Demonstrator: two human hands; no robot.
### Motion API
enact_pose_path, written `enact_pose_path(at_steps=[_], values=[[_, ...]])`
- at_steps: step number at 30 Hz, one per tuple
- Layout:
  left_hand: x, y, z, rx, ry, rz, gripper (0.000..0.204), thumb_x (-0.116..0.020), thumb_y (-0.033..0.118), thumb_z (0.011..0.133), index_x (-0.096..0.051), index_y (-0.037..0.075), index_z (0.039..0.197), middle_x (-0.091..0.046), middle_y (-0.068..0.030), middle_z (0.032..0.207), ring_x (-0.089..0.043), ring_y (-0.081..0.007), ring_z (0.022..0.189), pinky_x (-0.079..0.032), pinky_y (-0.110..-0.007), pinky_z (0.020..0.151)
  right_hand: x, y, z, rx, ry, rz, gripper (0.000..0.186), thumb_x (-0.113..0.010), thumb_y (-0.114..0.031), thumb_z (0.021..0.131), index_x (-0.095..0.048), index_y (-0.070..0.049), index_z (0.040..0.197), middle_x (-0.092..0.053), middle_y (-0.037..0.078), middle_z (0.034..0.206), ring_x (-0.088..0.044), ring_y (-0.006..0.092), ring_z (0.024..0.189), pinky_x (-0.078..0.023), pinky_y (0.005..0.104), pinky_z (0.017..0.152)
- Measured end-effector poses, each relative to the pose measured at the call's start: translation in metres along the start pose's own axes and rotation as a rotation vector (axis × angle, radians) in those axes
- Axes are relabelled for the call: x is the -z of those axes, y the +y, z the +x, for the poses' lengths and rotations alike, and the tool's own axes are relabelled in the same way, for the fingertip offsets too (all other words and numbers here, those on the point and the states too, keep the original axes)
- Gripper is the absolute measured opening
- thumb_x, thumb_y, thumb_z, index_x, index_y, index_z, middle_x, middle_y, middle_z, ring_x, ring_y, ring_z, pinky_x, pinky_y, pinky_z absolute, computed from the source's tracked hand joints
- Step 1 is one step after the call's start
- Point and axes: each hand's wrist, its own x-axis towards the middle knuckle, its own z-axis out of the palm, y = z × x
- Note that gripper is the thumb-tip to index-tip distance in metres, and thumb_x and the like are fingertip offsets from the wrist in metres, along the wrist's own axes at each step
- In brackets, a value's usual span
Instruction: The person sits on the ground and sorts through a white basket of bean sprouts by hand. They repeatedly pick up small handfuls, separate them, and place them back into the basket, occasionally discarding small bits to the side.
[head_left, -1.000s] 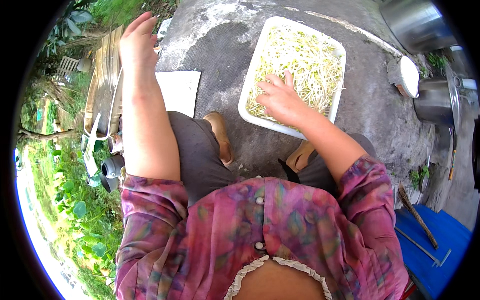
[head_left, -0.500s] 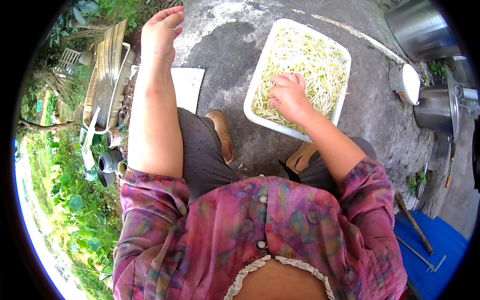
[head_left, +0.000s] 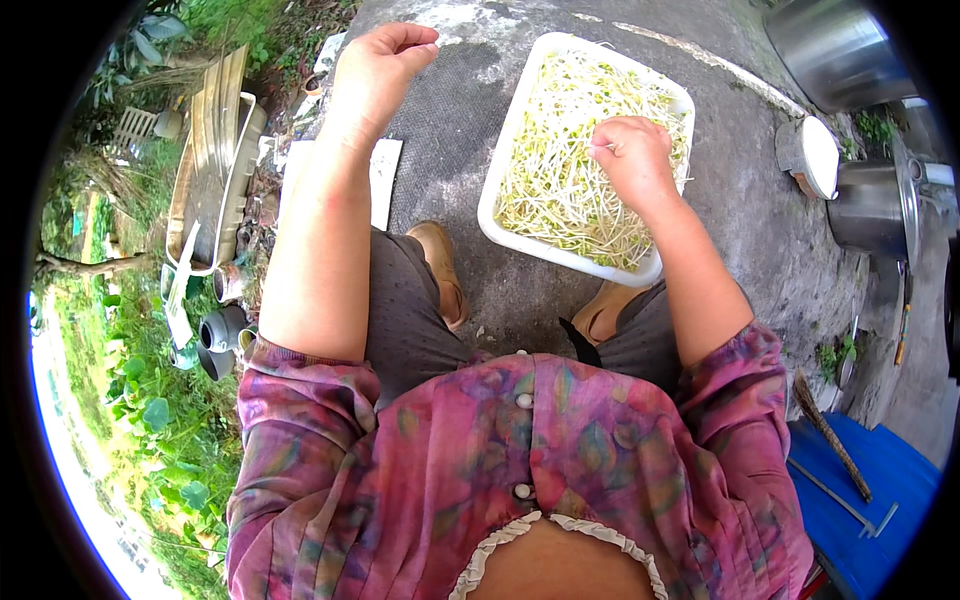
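Observation:
A white rectangular plastic tray (head_left: 489, 208) full of bean sprouts (head_left: 560, 170) rests on the ground in front of my feet. Over the right part of the sprouts is my right hand (head_left: 637, 160), its thumb and fingers pinched on what looks like a thin pale bean sprout. My left hand (head_left: 380, 78) is raised to the left of the tray, apart from it. Its thumb and forefinger press together at the tips; anything between them is too small to make out. Below my left forearm a white flat sheet or board (head_left: 386, 180) lies partly hidden.
A long trough-like container (head_left: 249, 165) with corrugated strips stands at the left beside plants and dark pots (head_left: 222, 328). Metal pots (head_left: 840, 55) and a white-topped container (head_left: 820, 160) line the right. A stick (head_left: 835, 440) lies on a blue sheet (head_left: 890, 470) at lower right.
My left hand has moved right and its thumb and forefinger have come together. My right hand has shifted right and slightly up over the sprouts, now pinched.

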Motion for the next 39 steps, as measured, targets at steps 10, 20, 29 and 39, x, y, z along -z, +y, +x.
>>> enact_pose_path(at_steps=[10,20,29,39], values=[[-0.004,-0.009,0.002,-0.061,0.003,0.031,0.024,-0.066,0.019,0.077,-0.068,0.007,0.098,-0.068,-0.0069,0.085,-0.063,-0.0127,0.079,-0.048,-0.026,0.073,-0.033,-0.043,-0.022,0.375,-0.273,-0.12,0.033,-0.053,0.001,0.076,-0.066,-0.012,0.103,-0.048,0.012,0.128,-0.038,0.0286,0.125,-0.011,0.0526,0.11],[-0.002,-0.008,0.001,-0.014,-0.052,0.092,0.025,-0.064,0.017,0.08,-0.067,0.005,0.101,-0.068,-0.0062,0.089,-0.061,-0.0119,0.084,-0.046,-0.026,0.078,-0.06,-0.038,-0.022,0.442,-0.379,-0.244,0.017,-0.053,-0.001,0.072,-0.066,-0.009,0.08,-0.057,0.006,0.096,-0.049,0.0227,0.101,-0.023,0.052,0.105],[0.0,-0.013,0.001,-0.053,-0.036,0.136,0.026,-0.064,0.02,0.079,-0.067,0.006,0.1,-0.068,-0.0087,0.088,-0.063,-0.0155,0.082,-0.048,-0.028,0.076,-0.02,-0.026,0.005,0.285,-0.173,-0.29,0.02,-0.05,0.007,0.073,-0.062,-0.009,0.075,-0.06,0.005,0.074,-0.057,0.0214,0.085,-0.021,0.0516,0.106],[-0.003,-0.006,0.0,-0.011,-0.092,0.197,0.026,-0.062,0.018,0.082,-0.065,0.005,0.104,-0.067,-0.0061,0.091,-0.06,-0.0118,0.086,-0.045,-0.026,0.08,0.011,-0.012,0.0,0.168,-0.071,-0.285,0.033,-0.058,0.0,0.073,-0.062,-0.012,0.103,-0.056,0.01,0.113,-0.046,0.0242,0.115,-0.016,0.0542,0.106]])
